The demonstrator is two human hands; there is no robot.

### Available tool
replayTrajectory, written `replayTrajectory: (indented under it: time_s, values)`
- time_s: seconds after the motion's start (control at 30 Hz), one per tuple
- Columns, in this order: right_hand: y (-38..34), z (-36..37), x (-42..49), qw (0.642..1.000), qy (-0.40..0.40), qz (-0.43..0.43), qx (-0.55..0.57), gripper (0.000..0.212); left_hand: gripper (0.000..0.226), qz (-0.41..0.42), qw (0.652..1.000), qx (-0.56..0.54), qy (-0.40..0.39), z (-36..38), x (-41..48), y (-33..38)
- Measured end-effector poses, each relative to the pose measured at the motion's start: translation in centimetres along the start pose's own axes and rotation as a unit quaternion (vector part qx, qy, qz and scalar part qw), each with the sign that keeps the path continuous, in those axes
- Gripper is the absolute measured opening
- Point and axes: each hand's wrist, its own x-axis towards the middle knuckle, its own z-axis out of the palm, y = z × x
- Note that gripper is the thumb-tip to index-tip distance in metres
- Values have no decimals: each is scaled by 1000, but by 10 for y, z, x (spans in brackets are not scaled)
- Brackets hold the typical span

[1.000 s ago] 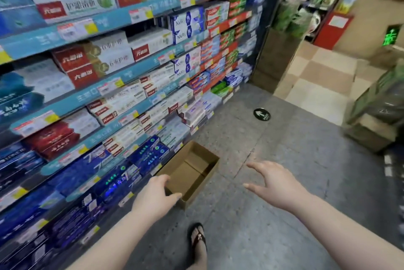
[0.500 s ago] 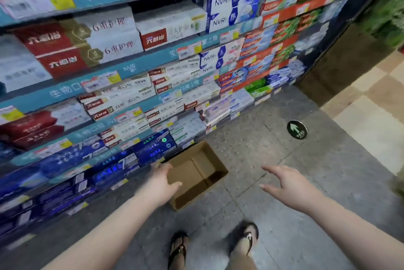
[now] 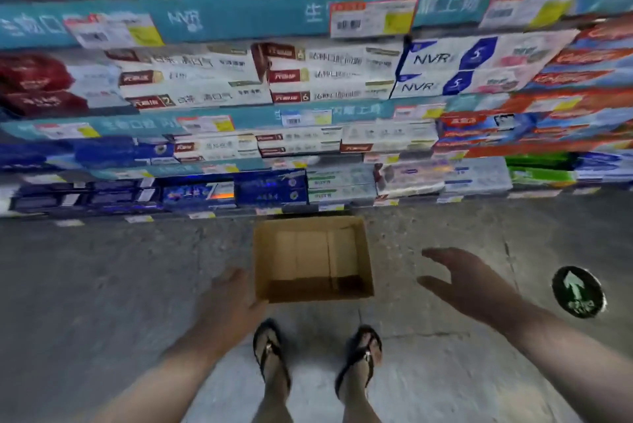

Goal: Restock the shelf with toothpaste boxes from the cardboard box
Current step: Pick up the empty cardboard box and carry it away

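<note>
An open brown cardboard box (image 3: 364, 251) sits on the grey floor just in front of the bottom shelf, and nothing shows inside it. My left hand (image 3: 229, 306) hovers at the box's near left corner, fingers apart, holding nothing. My right hand (image 3: 469, 282) is spread open to the right of the box, a hand's width from its side. The shelves (image 3: 239, 16) above are packed with rows of toothpaste boxes (image 3: 329, 76) in white, red, blue and green.
My two feet in black sandals (image 3: 270, 350) stand directly behind the cardboard box. A round green arrow sticker (image 3: 577, 290) lies on the floor at the right. Price tags line the teal shelf edges.
My view has turned to face the shelves squarely and tilted down. Both hands have come closer to the cardboard box, one on each side of it.
</note>
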Motion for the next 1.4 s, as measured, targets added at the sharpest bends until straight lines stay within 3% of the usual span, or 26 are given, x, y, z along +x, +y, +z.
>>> replayTrajectory:
  time_s: [0.37,0.5,0.83,1.03,1.13,1.4]
  values:
    - [36,128,156,998,-42,45,23,58,69,-35,997,-42,59,112,147,-15]
    - [51,187,206,994,-24,88,65,58,71,-57,996,-45,47,157,205,-40]
    - [98,315,306,992,-26,125,19,74,85,-117,991,-45,37,268,316,-109]
    - [116,348,333,985,-1,158,64,79,100,-123,985,-67,100,308,344,-123]
    - [117,358,341,984,17,155,88,68,102,-122,970,-131,163,315,354,-126]
    - [116,373,350,971,55,169,160,64,106,-126,954,-213,167,331,374,-142]
